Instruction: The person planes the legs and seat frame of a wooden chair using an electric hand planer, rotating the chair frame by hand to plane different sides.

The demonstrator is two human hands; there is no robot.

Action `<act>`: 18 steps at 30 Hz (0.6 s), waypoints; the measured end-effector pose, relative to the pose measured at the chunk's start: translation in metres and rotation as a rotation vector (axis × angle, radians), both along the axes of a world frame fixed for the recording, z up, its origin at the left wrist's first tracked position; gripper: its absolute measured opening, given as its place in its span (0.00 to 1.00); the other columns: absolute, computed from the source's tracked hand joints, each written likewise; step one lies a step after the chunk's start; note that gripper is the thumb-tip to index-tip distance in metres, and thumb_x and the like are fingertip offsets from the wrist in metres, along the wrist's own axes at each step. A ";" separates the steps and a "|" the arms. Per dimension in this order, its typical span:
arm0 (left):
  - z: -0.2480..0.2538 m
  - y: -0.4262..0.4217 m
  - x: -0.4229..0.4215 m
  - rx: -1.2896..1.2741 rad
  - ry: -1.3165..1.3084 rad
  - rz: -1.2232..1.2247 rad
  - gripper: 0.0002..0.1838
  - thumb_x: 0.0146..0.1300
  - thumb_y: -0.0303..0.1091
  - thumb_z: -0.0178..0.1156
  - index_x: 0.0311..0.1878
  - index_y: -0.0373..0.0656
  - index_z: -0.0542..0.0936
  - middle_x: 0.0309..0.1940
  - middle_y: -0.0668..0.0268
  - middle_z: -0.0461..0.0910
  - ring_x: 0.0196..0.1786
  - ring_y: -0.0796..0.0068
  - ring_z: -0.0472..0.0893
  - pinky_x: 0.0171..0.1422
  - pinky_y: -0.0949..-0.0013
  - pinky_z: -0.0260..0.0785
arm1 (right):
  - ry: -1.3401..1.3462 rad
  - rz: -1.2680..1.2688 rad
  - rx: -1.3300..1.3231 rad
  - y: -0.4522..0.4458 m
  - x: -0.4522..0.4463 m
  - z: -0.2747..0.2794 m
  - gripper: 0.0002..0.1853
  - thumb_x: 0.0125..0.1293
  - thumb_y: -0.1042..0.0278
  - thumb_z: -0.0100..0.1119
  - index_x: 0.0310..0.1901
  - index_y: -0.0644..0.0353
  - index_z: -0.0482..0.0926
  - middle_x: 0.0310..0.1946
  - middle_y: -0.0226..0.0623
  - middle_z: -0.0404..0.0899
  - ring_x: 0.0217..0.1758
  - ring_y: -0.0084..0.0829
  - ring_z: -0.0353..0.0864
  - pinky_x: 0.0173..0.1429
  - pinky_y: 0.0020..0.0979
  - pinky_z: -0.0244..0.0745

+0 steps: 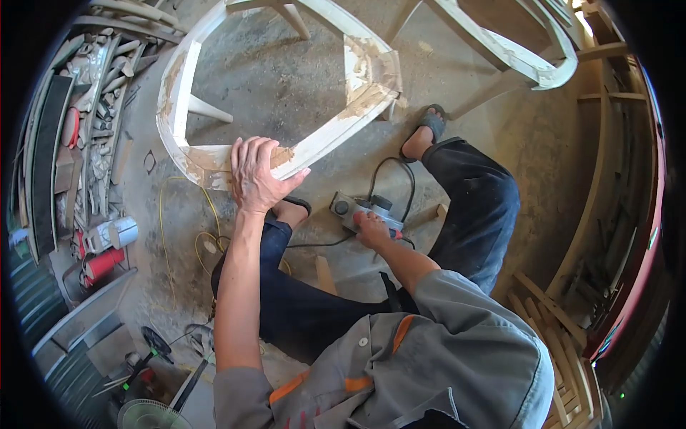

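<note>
A pale wooden frame [330, 136] on legs, with rounded corners and brown filler-like patches, stands in front of me. My left hand [259, 175] grips its near rail, fingers bent over the inner edge and thumb spread to the right. Lower and to the right, my right hand [373, 230] is wrapped around the red-marked handle of a grey electric planer [344, 206]. The planer is apart from the frame, low between my legs. Its black cord [412, 189] loops behind it. My palm hides much of the handle.
A second wooden frame [500, 53] stands at upper right. Wood offcuts [107, 100] pile up on the left, near a red cylinder [104, 264]. A yellow cord [163, 222] lies on the floor. A fan [151, 415] is at lower left, wooden slats [564, 350] at lower right.
</note>
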State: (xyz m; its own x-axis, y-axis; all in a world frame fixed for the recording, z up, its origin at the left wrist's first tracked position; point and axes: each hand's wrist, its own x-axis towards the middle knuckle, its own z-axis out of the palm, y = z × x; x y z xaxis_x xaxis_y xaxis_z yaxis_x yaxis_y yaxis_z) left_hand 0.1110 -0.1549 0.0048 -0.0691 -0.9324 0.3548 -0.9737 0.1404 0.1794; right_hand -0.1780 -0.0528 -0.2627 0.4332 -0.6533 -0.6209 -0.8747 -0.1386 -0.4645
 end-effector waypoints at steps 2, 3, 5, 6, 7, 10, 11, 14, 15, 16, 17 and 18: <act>0.000 -0.006 0.002 0.011 0.006 0.009 0.39 0.43 0.59 0.79 0.53 0.44 0.77 0.51 0.60 0.80 0.59 0.55 0.77 0.76 0.40 0.59 | 0.009 -0.043 0.056 -0.005 0.001 -0.018 0.35 0.59 0.58 0.70 0.67 0.57 0.70 0.58 0.53 0.79 0.62 0.56 0.80 0.65 0.52 0.76; -0.001 -0.005 0.002 0.019 0.009 0.011 0.39 0.43 0.59 0.79 0.53 0.43 0.77 0.51 0.60 0.80 0.59 0.55 0.77 0.76 0.40 0.59 | 0.027 -0.026 0.112 -0.010 0.000 -0.014 0.35 0.60 0.58 0.70 0.68 0.56 0.70 0.59 0.53 0.79 0.63 0.55 0.80 0.66 0.51 0.76; -0.001 -0.004 0.002 0.030 0.008 0.013 0.39 0.43 0.58 0.79 0.53 0.43 0.77 0.51 0.60 0.80 0.59 0.55 0.77 0.77 0.40 0.58 | -0.005 -0.031 0.181 -0.015 -0.006 -0.012 0.36 0.60 0.57 0.69 0.69 0.53 0.69 0.60 0.52 0.80 0.64 0.53 0.80 0.66 0.49 0.75; -0.001 -0.003 0.001 0.040 -0.002 0.016 0.39 0.44 0.58 0.79 0.54 0.43 0.77 0.51 0.60 0.80 0.59 0.55 0.78 0.76 0.41 0.59 | -0.054 -0.058 0.193 -0.015 -0.014 -0.014 0.36 0.60 0.56 0.69 0.70 0.52 0.69 0.61 0.51 0.81 0.65 0.52 0.80 0.67 0.48 0.75; 0.000 -0.003 0.000 0.044 -0.012 0.016 0.39 0.44 0.58 0.79 0.54 0.43 0.77 0.51 0.60 0.80 0.59 0.55 0.78 0.76 0.41 0.59 | -0.104 -0.090 0.199 -0.015 -0.021 -0.016 0.36 0.60 0.56 0.68 0.70 0.50 0.69 0.61 0.51 0.81 0.65 0.51 0.80 0.67 0.47 0.75; 0.003 -0.006 0.001 0.044 -0.038 0.003 0.39 0.45 0.58 0.79 0.55 0.43 0.77 0.51 0.59 0.80 0.59 0.54 0.78 0.75 0.41 0.60 | -0.160 -0.046 0.194 -0.016 -0.031 -0.031 0.32 0.63 0.51 0.64 0.68 0.48 0.68 0.62 0.51 0.80 0.63 0.55 0.80 0.66 0.50 0.74; 0.002 -0.005 0.000 0.048 -0.041 0.003 0.40 0.45 0.58 0.79 0.55 0.43 0.77 0.51 0.59 0.80 0.59 0.54 0.78 0.75 0.41 0.60 | -0.151 -0.062 0.206 -0.018 -0.031 -0.029 0.34 0.61 0.52 0.66 0.68 0.48 0.69 0.61 0.51 0.81 0.63 0.54 0.81 0.66 0.49 0.75; 0.001 -0.004 -0.001 0.030 -0.040 0.005 0.39 0.45 0.58 0.79 0.55 0.43 0.77 0.51 0.59 0.80 0.59 0.54 0.78 0.75 0.41 0.60 | -0.162 -0.114 0.229 -0.029 -0.016 -0.015 0.34 0.57 0.52 0.71 0.66 0.48 0.75 0.56 0.49 0.85 0.60 0.52 0.83 0.64 0.47 0.77; 0.000 -0.002 -0.002 0.025 -0.043 0.008 0.39 0.45 0.59 0.79 0.54 0.44 0.77 0.51 0.60 0.80 0.59 0.55 0.78 0.76 0.41 0.60 | -0.186 -0.141 0.235 -0.034 -0.009 -0.003 0.32 0.57 0.52 0.71 0.64 0.49 0.77 0.54 0.49 0.85 0.59 0.52 0.84 0.64 0.47 0.77; -0.001 -0.001 -0.001 0.015 -0.046 0.012 0.39 0.44 0.60 0.79 0.53 0.44 0.77 0.50 0.60 0.80 0.59 0.55 0.78 0.76 0.41 0.59 | -0.211 -0.166 0.236 -0.039 -0.003 0.011 0.30 0.57 0.53 0.70 0.62 0.51 0.79 0.52 0.49 0.86 0.58 0.53 0.84 0.63 0.47 0.77; -0.002 -0.003 0.000 -0.003 -0.050 0.019 0.39 0.44 0.61 0.78 0.53 0.44 0.77 0.50 0.60 0.80 0.59 0.56 0.78 0.77 0.41 0.58 | -0.298 -0.244 0.197 -0.042 -0.001 0.023 0.24 0.57 0.53 0.69 0.53 0.55 0.84 0.47 0.47 0.88 0.54 0.51 0.86 0.60 0.43 0.79; -0.003 -0.002 0.001 -0.009 -0.047 0.017 0.39 0.44 0.61 0.78 0.53 0.44 0.77 0.50 0.60 0.80 0.59 0.56 0.78 0.77 0.42 0.58 | -0.331 -0.327 0.213 -0.044 -0.001 0.024 0.23 0.57 0.54 0.69 0.53 0.55 0.85 0.46 0.47 0.88 0.53 0.50 0.86 0.60 0.42 0.79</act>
